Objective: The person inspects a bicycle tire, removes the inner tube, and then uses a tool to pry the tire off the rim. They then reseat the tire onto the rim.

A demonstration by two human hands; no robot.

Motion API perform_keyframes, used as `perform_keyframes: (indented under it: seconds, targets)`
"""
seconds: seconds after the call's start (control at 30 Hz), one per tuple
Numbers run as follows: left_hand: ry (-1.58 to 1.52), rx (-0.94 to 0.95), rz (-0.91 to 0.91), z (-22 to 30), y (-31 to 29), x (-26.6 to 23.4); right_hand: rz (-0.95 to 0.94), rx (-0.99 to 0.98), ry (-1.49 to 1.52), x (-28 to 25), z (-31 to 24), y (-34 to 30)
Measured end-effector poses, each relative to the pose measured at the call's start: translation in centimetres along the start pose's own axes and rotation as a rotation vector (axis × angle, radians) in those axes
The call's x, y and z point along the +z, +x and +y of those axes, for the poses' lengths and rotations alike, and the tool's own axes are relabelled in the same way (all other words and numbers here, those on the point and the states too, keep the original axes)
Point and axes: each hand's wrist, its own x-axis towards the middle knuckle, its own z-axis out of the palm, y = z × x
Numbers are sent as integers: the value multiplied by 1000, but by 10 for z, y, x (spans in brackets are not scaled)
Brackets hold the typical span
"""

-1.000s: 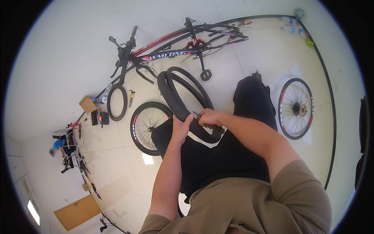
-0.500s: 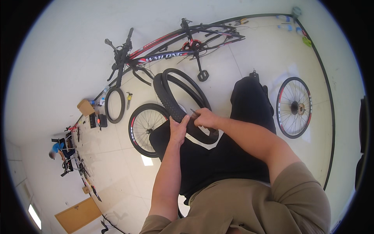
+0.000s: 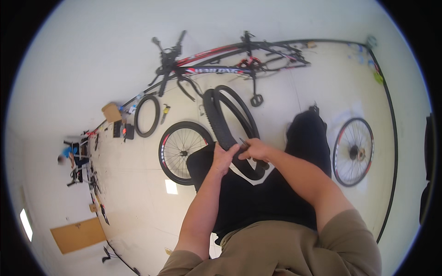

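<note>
A black knobby bicycle tire (image 3: 218, 123) stands between my thighs, its lower part against my dark trousers. My left hand (image 3: 224, 158) is closed on the near left part of the tire, with the thumb on the tread. Just to its right, my right hand (image 3: 256, 150) is closed around a slim dark tool (image 3: 243, 142) whose tip sticks up past the fingers. The tool's lower part is hidden by the hand, so its kind cannot be made out. A spoked wheel (image 3: 183, 152) with a tire fitted lies left of my left knee.
Beyond the tire, a black and red bicycle frame (image 3: 216, 70) lies along the wall. A bare wheel (image 3: 353, 152) lies at right. Another tire (image 3: 147, 116), a yellow-handled tool (image 3: 165, 113) and a cardboard box (image 3: 111, 112) are at left. Farther left, a person in blue (image 3: 69, 154) sits.
The whole view has shifted, so the bicycle frame and wheels appear lower and farther right. Both hands keep nearly the same place on the tire.
</note>
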Motion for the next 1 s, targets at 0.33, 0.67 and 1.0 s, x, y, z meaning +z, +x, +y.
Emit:
perform_keyframes:
  seconds: [0.33,0.67,1.0]
  targets:
    - [161,55,123,-41,19,-17,19,-119,-67,13,3,7]
    - [-19,-32,156,-10,2,5,-34,18,56,-9,1,1]
    - [-233,-68,168,-16,12,7,-74,27,10,-5,-18,-13]
